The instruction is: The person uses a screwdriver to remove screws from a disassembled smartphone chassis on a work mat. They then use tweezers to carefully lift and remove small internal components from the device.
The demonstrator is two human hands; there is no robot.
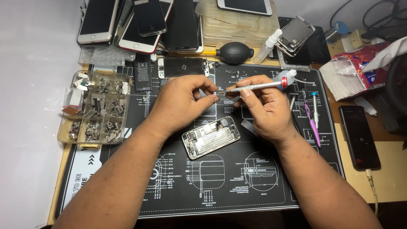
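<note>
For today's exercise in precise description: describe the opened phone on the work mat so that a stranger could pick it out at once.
Start at the black repair mat with white diagrams. Near its middle, just below the left hand and right hand, lies the opened phone, tilted. Unlike the stacked phones beyond the mat, it shows bare metal innards, not a screen.

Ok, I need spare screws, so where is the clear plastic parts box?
The clear plastic compartment box sits at the left edge of the black repair mat, just left of the left hand.
</note>
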